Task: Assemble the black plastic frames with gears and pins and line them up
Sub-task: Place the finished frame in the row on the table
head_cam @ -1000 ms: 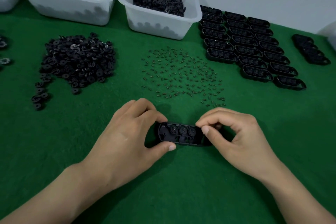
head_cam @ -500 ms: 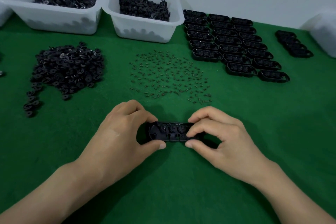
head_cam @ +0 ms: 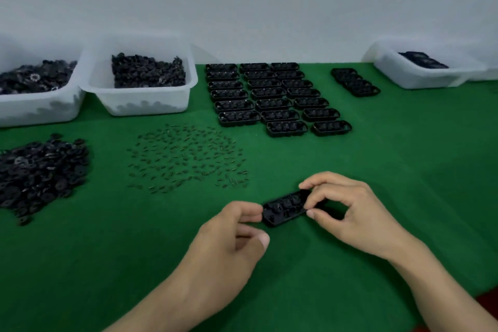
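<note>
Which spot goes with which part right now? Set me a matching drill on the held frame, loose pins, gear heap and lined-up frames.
1 held frame
2 loose pins
3 gear heap
4 lined-up frames

A in rows at the back of the mat
B pinched in the right hand
C piled at the far left
D scattered mid-mat

Pairs: 1-B, 2-D, 3-C, 4-A

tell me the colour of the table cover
The table cover is green, clearest in the head view.

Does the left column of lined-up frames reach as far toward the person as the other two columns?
No, the left column stops one row short of the middle column and the right column.
</note>
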